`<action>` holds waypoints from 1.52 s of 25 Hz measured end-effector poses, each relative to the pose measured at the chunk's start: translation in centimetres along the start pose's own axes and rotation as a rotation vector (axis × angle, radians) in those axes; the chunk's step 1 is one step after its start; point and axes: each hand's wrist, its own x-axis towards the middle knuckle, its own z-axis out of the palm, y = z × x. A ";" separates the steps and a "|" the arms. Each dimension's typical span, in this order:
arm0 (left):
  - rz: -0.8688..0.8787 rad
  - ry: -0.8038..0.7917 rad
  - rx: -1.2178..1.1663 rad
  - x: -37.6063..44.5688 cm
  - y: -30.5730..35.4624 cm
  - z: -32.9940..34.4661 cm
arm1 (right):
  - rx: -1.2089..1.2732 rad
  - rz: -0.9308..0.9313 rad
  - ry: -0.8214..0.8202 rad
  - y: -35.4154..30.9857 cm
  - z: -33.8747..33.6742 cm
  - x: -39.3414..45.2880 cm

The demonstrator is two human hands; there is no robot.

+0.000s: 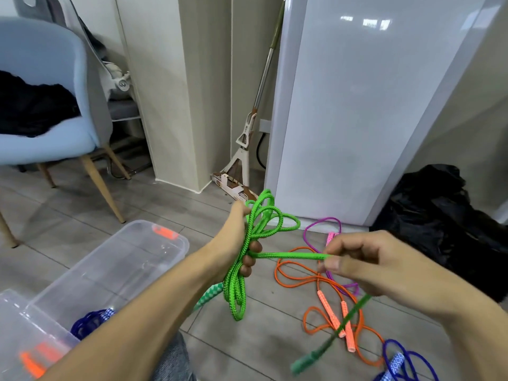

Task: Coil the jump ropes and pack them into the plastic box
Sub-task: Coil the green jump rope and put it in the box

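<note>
Beside the clear plastic box [115, 270], just right of its far corner and above the grey wood-look floor [170, 204], the left hand [233, 243] grips a bundle of green jump rope [247, 243], fingers curled round the gathered loops so that they fan out above the fist and hang in long folds below it. From that fist a single green strand runs level to the right hand [365, 268], which pinches it between thumb and fingertips; past the pinch the rope drops away from the box, blurred, to a green handle [305, 361] hanging free. A second green patterned handle [210, 294] shows under the left wrist, close to the box's right wall. Inside the box, at its near end, lies a dark blue rope [88, 323] with a blue-and-white handle. On the floor well right of the box sprawl an orange jump rope [316, 312] with two salmon handles, a purple one [321, 224] with a pink handle farther back, and another blue rope [404, 361] at the lower right edge. An orange latch [165, 232] sits on the box's far end, and a clear lid with orange clips [33, 356] lies at its near left. Behind the box stands a pale blue chair [55, 105]; beyond it, a mop [247, 133] leans in the corner against a white appliance [357, 105], with a black bag [445, 229] farther right.
</note>
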 end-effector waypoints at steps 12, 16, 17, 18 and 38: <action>0.675 -0.003 1.219 -2.8 -0.9 1.9 | -0.158 -0.210 0.236 -2.7 -2.1 4.4; 0.800 0.115 0.910 -4.7 -0.2 1.1 | 0.043 -0.134 0.236 0.7 -2.5 8.5; 0.823 0.231 0.840 -4.4 -0.1 1.1 | 0.078 -0.128 0.214 1.6 -1.6 9.3; 0.848 0.368 0.800 -3.7 0.1 1.0 | 0.110 -0.144 0.192 2.5 -0.3 9.9; 0.765 0.115 0.961 -0.8 -0.6 -0.2 | -0.636 -0.299 0.305 -6.3 0.4 4.0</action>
